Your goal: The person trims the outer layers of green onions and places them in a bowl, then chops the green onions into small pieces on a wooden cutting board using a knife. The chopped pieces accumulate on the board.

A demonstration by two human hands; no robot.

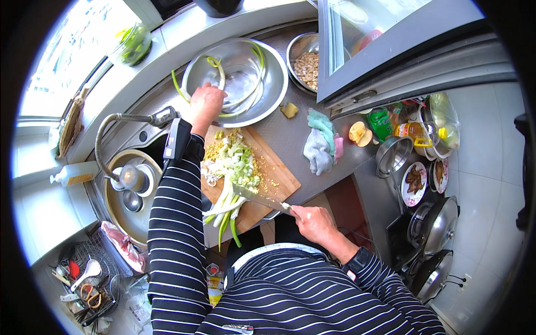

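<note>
My left hand point(206, 104) reaches over the near rim of a wide stainless steel basin point(276, 90), its fingers closed around scallions point(221, 77); the fingertips are partly hidden. More scallion stalks curve along the basin's inside, and one green end sticks out past the rim. My right hand point(316, 225) grips a kitchen knife point(261, 199) by its handle. The blade points left over a wooden cutting board point(274, 178), against a bunch of scallions point(224, 205) whose green ends hang past the board's near edge. Chopped scallion point(236, 161) and minced yellow bits point(212, 150) are heaped on the board.
Left of the board is a sink holding a large basin point(109, 197) under a flexible faucet point(102, 134). Rags point(320, 142) and a ginger piece point(289, 110) lie to the right. An open window sash point(402, 46) juts over a bowl of peanuts point(307, 69). Lidded pans point(439, 226) stand far right.
</note>
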